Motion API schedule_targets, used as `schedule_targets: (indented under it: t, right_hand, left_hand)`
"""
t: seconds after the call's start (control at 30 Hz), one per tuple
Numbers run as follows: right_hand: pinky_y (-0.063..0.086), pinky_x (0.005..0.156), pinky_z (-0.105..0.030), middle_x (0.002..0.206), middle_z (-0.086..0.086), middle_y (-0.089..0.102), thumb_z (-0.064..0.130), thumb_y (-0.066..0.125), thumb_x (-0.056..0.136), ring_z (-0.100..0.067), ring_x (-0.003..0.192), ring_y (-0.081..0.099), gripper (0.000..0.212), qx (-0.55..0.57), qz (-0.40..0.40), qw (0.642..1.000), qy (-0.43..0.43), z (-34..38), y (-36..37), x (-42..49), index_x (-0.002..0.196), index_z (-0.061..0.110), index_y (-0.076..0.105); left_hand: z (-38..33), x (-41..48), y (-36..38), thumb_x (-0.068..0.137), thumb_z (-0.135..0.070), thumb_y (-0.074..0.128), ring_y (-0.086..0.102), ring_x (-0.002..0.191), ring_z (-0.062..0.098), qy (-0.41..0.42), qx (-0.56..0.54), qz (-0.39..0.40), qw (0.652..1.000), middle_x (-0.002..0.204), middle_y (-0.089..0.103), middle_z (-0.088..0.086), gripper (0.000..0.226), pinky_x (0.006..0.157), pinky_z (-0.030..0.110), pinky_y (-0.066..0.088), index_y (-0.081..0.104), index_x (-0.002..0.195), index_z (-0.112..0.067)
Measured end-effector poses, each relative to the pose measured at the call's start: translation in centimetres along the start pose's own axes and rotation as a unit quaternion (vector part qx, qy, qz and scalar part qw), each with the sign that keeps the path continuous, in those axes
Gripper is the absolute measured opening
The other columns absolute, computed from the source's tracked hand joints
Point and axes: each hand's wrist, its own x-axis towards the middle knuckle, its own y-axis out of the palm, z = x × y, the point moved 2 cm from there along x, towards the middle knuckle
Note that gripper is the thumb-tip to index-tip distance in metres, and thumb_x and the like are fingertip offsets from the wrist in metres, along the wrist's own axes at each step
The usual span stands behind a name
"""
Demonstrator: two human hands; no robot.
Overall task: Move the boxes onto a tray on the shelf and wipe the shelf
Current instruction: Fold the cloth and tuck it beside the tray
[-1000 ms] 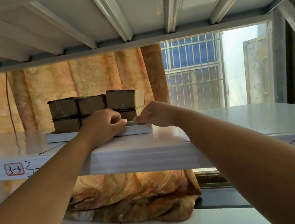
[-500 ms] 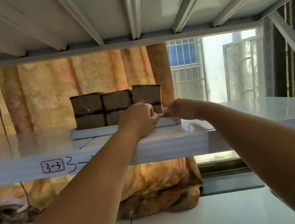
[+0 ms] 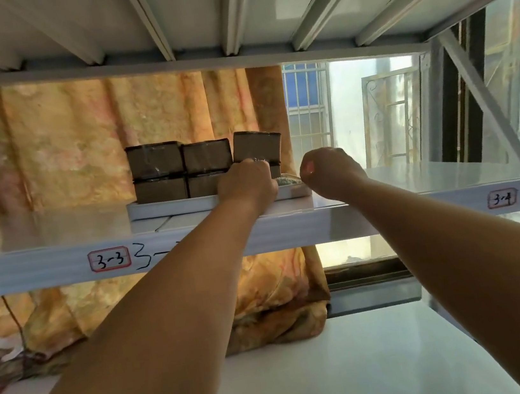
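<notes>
Six brown boxes (image 3: 181, 171) sit stacked in a white tray (image 3: 166, 208) on the shelf (image 3: 56, 232). The left hand (image 3: 246, 183) grips the tray's front rim, fingers curled; the right hand (image 3: 328, 170) is fisted beside a cloth (image 3: 286, 180).

Glossy white painted metal on the shelf (image 3: 417, 181), shiny enough to mirror the light. Matt brown cardboard boxes (image 3: 155, 160) wrapped in clear, crinkly film, sitting in a smooth white tray (image 3: 170, 207). Soft patterned cloth for the curtain (image 3: 76, 139), plus paper labels (image 3: 109, 259).

light: daylight from window (image 3: 309, 106), overexposed | shelf (image 3: 55, 225) glare | edges: wide-angle bend
</notes>
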Motion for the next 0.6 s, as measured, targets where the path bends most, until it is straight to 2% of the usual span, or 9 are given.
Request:
schedule_targets:
  t: [0.1, 0.17, 0.27, 0.33, 0.4, 0.47, 0.53, 0.6]
  right_hand:
    - [0.05, 0.078, -0.033, 0.104, -0.009, 0.067, 0.012, 0.046, 0.088, -0.028, 0.094, 0.061, 0.024, -0.037, 0.026, 0.999, 0.013, -0.1, -0.6, 0.4, 0.1, 0.012, 0.067]
    - [0.048, 0.078, -0.033, 0.109, -0.011, 0.066, 0.012, 0.044, 0.089, -0.03, 0.098, 0.061, 0.026, -0.036, 0.039, 0.998, 0.02, -0.6, -1.0, 0.6, 0.105, 0.011, 0.065]
    - [0.044, 0.089, -0.036, 0.125, -0.011, 0.06, 0.018, 0.044, 0.095, -0.031, 0.115, 0.055, 0.031, -0.058, 0.083, 0.995, 0.011, -0.9, -1.1, 0.7, 0.121, 0.009, 0.059]
    - [0.04, 0.1, -0.038, 0.134, -0.013, 0.055, 0.024, 0.041, 0.099, -0.032, 0.124, 0.049, 0.038, -0.081, 0.125, 0.989, -0.008, -0.4, -1.0, 0.5, 0.13, 0.007, 0.053]
    - [0.033, 0.107, -0.039, 0.14, -0.014, 0.05, 0.03, 0.034, 0.101, -0.032, 0.13, 0.044, 0.043, -0.094, 0.154, 0.983, -0.034, 0.2, -1.2, 0.3, 0.135, 0.007, 0.048]
    - [0.031, 0.109, -0.038, 0.143, -0.013, 0.047, 0.03, 0.031, 0.102, -0.031, 0.132, 0.042, 0.044, -0.093, 0.173, 0.979, -0.06, 0.6, -1.6, 0.0, 0.138, 0.008, 0.045]
    - [0.033, 0.108, -0.038, 0.144, -0.013, 0.046, 0.031, 0.03, 0.103, -0.031, 0.131, 0.042, 0.044, -0.093, 0.192, 0.974, -0.075, 0.8, -1.9, -0.4, 0.14, 0.009, 0.043]
    - [0.034, 0.107, -0.039, 0.142, -0.014, 0.047, 0.035, 0.03, 0.103, -0.031, 0.129, 0.044, 0.047, -0.08, 0.22, 0.969, -0.079, 0.8, -1.9, -0.8, 0.139, 0.008, 0.044]
  left_hand:
    - [-0.8, -0.3, -0.3, 0.094, -0.02, 0.041, 0.055, 0.109, 0.032, -0.001, 0.05, 0.04, 0.998, 0.12, 0.057, 0.012, 0.027, 0.072, 0.036, 0.038, 0.06, 0.112, -0.012]
    - [-1.3, -0.5, -0.8, 0.094, -0.015, 0.038, 0.052, 0.113, 0.032, -0.011, 0.073, 0.06, 0.995, 0.125, 0.055, 0.013, 0.03, 0.075, 0.038, 0.039, 0.057, 0.116, -0.011]
    - [-1.5, -1.0, -1.5, 0.097, -0.016, 0.029, 0.038, 0.127, 0.033, -0.069, 0.05, 0.088, 0.993, 0.139, 0.042, 0.014, 0.04, 0.095, 0.044, 0.038, 0.044, 0.134, -0.01]
    - [-1.4, -1.5, -1.8, 0.098, -0.019, 0.025, 0.024, 0.137, 0.033, -0.11, 0.029, 0.107, 0.988, 0.151, 0.027, 0.015, 0.048, 0.106, 0.048, 0.03, 0.024, 0.146, -0.016]
    - [-1.5, -2.0, -2.2, 0.097, -0.019, 0.023, 0.004, 0.147, 0.033, -0.136, 0.034, 0.14, 0.98, 0.159, 0.007, 0.014, 0.058, 0.117, 0.049, 0.013, 0.004, 0.152, -0.02]
    - [-1.8, -2.3, -2.8, 0.097, -0.021, 0.021, -0.007, 0.148, 0.031, -0.157, 0.045, 0.177, 0.971, 0.161, -0.003, 0.011, 0.061, 0.12, 0.048, 0.0, -0.005, 0.152, -0.019]
    - [-2.3, -2.4, -3.1, 0.099, -0.031, 0.021, -0.005, 0.148, 0.031, -0.178, 0.064, 0.22, 0.957, 0.161, -0.001, 0.012, 0.061, 0.12, 0.048, -0.003, -0.005, 0.152, -0.017]
    - [-3.0, -2.5, -3.3, 0.099, -0.042, 0.024, 0.006, 0.147, 0.034, -0.18, 0.078, 0.287, 0.938, 0.16, 0.007, 0.014, 0.064, 0.119, 0.047, 0.006, 0.002, 0.153, -0.014]
